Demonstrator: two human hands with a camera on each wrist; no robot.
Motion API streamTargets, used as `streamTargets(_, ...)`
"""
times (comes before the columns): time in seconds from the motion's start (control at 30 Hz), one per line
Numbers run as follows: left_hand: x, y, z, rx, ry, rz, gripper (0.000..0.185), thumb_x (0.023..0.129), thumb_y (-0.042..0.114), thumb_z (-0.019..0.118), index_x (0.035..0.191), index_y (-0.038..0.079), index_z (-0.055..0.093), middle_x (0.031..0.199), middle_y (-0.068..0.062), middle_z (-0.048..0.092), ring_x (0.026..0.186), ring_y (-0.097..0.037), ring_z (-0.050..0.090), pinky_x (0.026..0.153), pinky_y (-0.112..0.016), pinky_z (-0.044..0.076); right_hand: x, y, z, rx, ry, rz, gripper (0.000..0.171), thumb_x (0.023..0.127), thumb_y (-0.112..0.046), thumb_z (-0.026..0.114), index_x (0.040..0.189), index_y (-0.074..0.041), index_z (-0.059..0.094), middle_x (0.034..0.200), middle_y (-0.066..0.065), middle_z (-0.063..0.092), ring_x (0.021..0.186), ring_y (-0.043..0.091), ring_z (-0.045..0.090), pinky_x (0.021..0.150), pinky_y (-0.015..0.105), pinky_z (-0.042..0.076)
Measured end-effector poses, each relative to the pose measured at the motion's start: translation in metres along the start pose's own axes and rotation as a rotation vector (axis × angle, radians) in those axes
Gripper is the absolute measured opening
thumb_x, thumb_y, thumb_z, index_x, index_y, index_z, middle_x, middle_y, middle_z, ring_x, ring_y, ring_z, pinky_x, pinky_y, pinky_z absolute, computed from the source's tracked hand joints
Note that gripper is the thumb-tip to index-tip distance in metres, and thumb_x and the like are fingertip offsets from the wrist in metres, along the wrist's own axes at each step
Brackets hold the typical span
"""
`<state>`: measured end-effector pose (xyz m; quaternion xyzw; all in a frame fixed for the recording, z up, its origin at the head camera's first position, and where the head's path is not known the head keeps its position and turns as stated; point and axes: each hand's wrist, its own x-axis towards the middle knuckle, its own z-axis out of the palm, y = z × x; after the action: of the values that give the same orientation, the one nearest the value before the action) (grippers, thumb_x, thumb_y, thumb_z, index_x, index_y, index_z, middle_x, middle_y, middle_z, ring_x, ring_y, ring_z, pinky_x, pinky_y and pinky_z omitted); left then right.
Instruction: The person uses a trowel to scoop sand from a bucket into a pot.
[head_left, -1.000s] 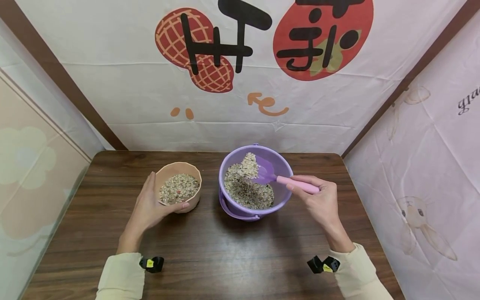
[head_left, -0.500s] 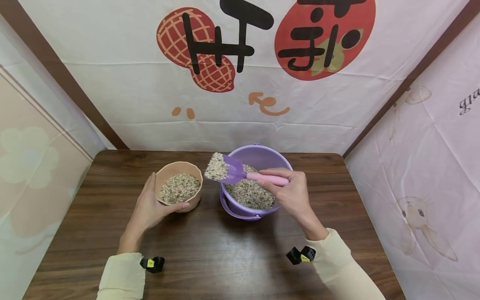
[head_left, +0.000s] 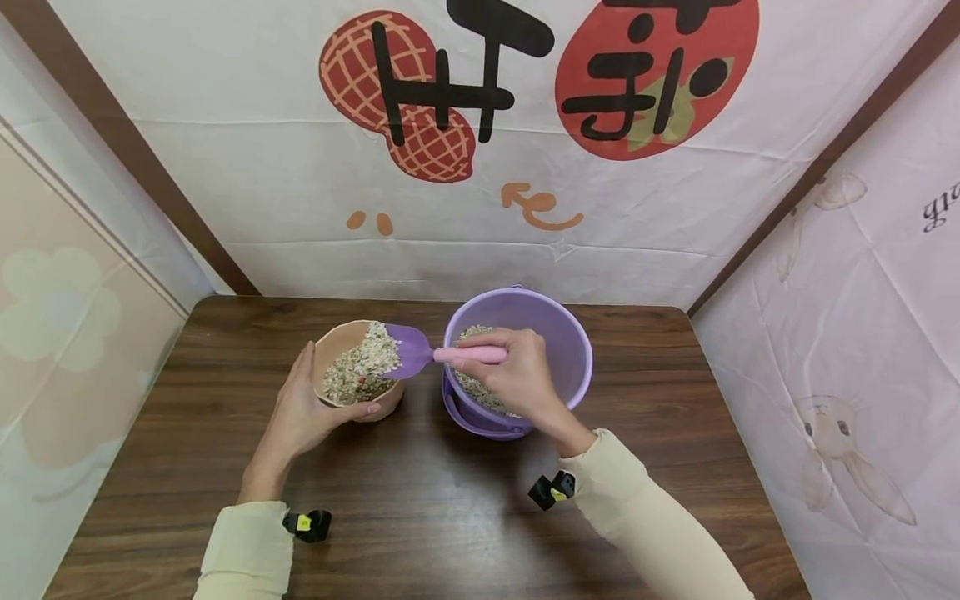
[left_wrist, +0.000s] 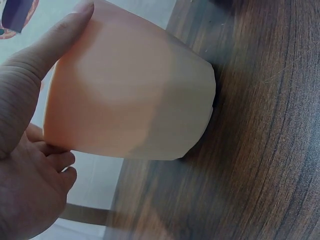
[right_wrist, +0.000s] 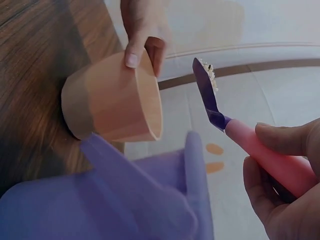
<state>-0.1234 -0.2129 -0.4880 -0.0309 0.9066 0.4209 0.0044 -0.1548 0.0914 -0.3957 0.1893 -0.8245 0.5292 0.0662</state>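
My left hand [head_left: 300, 414] grips a peach-coloured pot [head_left: 386, 404], thumb on the near side and fingers round the left; the left wrist view shows the pot's smooth wall [left_wrist: 130, 85] close over the tabletop. Mixed pale grain [head_left: 347, 383] lies inside the pot. With my right hand [head_left: 521, 375] I hold a toy shovel [head_left: 412, 350] by its pink handle. Its purple blade, loaded with grain flakes, overlaps the pot's opening in the head view; in the right wrist view the blade [right_wrist: 205, 92] hangs above the rim. The right forearm crosses over a purple bucket [head_left: 573, 350] containing more grain, partly hidden.
The bucket's handle [head_left: 472, 427] hangs down at its front left. All this is on a dark wooden table [head_left: 420, 508], with a printed white curtain [head_left: 300, 183] behind and more printed cloth [head_left: 840, 350] on the right.
My right hand has carried the loaded shovel leftward from inside the bucket, past its rim, to over the pot. The left hand keeps holding the pot in place.
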Motion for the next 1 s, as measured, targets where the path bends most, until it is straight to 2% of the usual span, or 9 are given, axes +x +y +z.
streamTargets(0.2,0.000,-0.001,0.000,-0.002,0.002,-0.004,0.147,0.065,0.055,0.093,0.162,0.002,-0.004,0.165,-0.029,0.005,0.146,-0.054,0.016,0.110,-0.073,0.025,0.008,-0.004,0.016,-0.053,-0.050,0.012,0.019,0.078,-0.012,0.090,0.095,-0.008,0.083,0.091,0.000,0.078,0.084,0.005,0.071,0.068,0.023,0.057)
streamTargets(0.5,0.000,-0.001,0.000,-0.012,0.004,-0.007,0.147,0.065,0.055,0.093,0.162,0.002,-0.004,0.165,-0.029,0.006,0.146,-0.054,0.018,0.109,-0.073,0.026,0.015,-0.002,0.031,-0.142,-0.118,-0.012,0.016,0.080,-0.010,0.087,0.095,-0.011,0.083,0.088,-0.002,0.078,0.091,0.006,0.070,0.076,0.024,0.055)
streamTargets(0.6,0.000,-0.001,0.000,-0.014,0.003,-0.005,0.147,0.065,0.055,0.093,0.162,0.003,-0.004,0.165,-0.029,0.006,0.146,-0.054,0.018,0.109,-0.073,0.026,0.017,-0.001,0.033,-0.154,-0.137,-0.033,0.016,0.080,-0.009,0.087,0.096,-0.010,0.083,0.085,-0.005,0.077,0.090,0.004,0.070,0.073,0.022,0.054)
streamTargets(0.77,0.000,-0.001,0.000,-0.015,0.002,-0.008,0.147,0.065,0.054,0.093,0.162,0.003,-0.004,0.165,-0.029,0.007,0.146,-0.054,0.018,0.109,-0.073,0.026,0.020,-0.001,0.036,-0.105,-0.209,-0.044,0.017,0.084,-0.004,0.083,0.100,-0.004,0.080,0.087,-0.004,0.077,0.081,-0.001,0.071,0.052,0.020,0.049)
streamTargets(0.83,0.000,-0.002,0.000,-0.017,0.004,-0.009,0.147,0.065,0.054,0.094,0.162,0.003,-0.004,0.165,-0.029,0.007,0.146,-0.054,0.019,0.109,-0.073,0.026,0.021,-0.002,0.037,-0.093,-0.237,-0.037,0.016,0.085,-0.003,0.081,0.101,-0.003,0.079,0.088,-0.004,0.077,0.079,-0.002,0.071,0.047,0.020,0.047)
streamTargets(0.9,0.000,-0.002,0.001,-0.018,0.003,-0.011,0.147,0.065,0.053,0.094,0.162,0.002,-0.004,0.165,-0.029,0.007,0.146,-0.054,0.019,0.109,-0.073,0.026,0.021,-0.002,0.037,-0.086,-0.257,-0.026,0.015,0.086,-0.002,0.080,0.101,-0.002,0.079,0.089,-0.005,0.077,0.078,-0.003,0.071,0.048,0.019,0.048)
streamTargets(1.0,0.001,-0.002,0.000,-0.020,0.004,-0.013,0.147,0.065,0.053,0.094,0.162,0.002,-0.004,0.165,-0.029,0.007,0.146,-0.054,0.020,0.109,-0.073,0.026,0.023,-0.004,0.036,-0.109,-0.275,-0.026,0.015,0.087,-0.002,0.080,0.101,-0.003,0.079,0.088,-0.006,0.077,0.082,-0.003,0.071,0.056,0.018,0.053)
